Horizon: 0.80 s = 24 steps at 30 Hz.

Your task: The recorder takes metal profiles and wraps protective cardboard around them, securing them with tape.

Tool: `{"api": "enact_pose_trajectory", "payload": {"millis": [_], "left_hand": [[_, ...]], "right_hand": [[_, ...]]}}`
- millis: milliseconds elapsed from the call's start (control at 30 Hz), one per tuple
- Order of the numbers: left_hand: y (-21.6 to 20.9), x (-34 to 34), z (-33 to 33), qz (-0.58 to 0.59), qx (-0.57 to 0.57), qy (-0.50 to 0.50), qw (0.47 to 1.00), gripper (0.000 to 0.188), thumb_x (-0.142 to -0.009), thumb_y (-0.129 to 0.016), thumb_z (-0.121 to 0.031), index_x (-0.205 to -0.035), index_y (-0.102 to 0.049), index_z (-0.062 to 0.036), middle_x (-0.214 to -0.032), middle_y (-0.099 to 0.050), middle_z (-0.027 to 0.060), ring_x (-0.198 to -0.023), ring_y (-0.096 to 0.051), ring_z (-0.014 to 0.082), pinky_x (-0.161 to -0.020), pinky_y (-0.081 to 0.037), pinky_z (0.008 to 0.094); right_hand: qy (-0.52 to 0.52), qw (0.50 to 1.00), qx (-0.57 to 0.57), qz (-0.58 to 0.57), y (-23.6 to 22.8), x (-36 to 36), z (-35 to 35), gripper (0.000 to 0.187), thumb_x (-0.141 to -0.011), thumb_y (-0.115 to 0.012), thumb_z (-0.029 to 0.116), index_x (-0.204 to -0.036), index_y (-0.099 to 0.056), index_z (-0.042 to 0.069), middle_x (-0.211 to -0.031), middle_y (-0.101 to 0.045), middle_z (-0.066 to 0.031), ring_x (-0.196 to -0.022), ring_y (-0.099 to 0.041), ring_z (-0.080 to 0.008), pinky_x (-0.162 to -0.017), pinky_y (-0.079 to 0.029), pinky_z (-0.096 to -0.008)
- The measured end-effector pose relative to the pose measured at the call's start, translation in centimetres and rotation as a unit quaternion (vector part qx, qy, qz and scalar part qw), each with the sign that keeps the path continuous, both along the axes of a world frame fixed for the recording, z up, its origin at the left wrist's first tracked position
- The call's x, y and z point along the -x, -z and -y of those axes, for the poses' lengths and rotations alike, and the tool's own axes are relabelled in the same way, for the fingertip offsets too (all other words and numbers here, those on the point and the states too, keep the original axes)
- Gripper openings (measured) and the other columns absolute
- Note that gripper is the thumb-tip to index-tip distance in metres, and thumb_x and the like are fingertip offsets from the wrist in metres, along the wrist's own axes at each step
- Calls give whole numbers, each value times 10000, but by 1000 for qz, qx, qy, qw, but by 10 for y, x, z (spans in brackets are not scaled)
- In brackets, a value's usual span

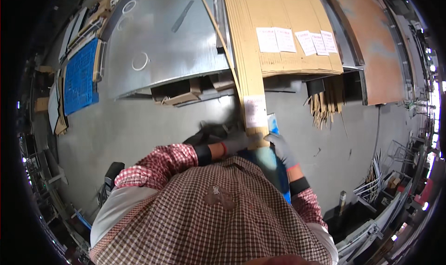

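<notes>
My left hand, in a grey glove, closes on the near end of a long, narrow stack of brown cardboard strips. Opposite it, my right hand, gloved the same way, pinches the right edge of that end. The stack runs away from my body over the table edge, beside a wider pile of flat cardboard sheets. A white printed label lies on the strips just ahead of my hands. Some fingertips are hidden behind the cardboard.
To the left a metal table carries a dark flat tool and a clear ring. White printed labels lie on the wide pile. A blue plastic crate stands far left, and cardboard offcuts hang under the right side.
</notes>
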<state>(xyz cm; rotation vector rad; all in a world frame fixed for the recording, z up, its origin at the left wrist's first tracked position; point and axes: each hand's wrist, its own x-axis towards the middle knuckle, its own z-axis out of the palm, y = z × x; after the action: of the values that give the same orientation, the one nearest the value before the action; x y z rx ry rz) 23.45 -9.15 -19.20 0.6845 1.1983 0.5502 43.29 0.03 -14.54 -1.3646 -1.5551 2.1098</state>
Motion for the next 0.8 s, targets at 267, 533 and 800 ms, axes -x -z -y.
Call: {"api": "enact_pose_trajectory", "payload": {"millis": [267, 533, 800], "left_hand": [[-17, 4, -1, -323, -156, -28, 933, 960, -795, -586, -680, -1361, -362, 61, -1319, -398, 331, -1249, -405, 435, -1056, -338, 476], [17, -14, 12, -411, -127, -32, 902, 1150, -756, -576, -737, -1323, -217, 196, -1256, -378, 426, -1193, -434, 509, -992, -395, 514], [11, -20, 3, -395, -97, -105, 907, 1093, -669, -719, -669, -1300, -300, 120, -1189, -499, 349, -1115, -534, 439, -920, -451, 482]], "right_hand": [[-83, 835, -523, 149, -114, 142, -81, 318, -775, -692, 221, -982, -612, -6, -884, -611, -162, -785, -598, -292, -673, -468, -385], [-91, 778, -580, 225, -47, 264, -106, 558, -756, -600, 169, -1295, -478, 90, -911, -592, -159, -783, -609, -351, -707, -491, -467], [-96, 731, -641, 214, -61, 298, -126, 477, -746, -613, 158, -1207, -531, 72, -974, -598, -168, -862, -601, -362, -738, -471, -474]]}}
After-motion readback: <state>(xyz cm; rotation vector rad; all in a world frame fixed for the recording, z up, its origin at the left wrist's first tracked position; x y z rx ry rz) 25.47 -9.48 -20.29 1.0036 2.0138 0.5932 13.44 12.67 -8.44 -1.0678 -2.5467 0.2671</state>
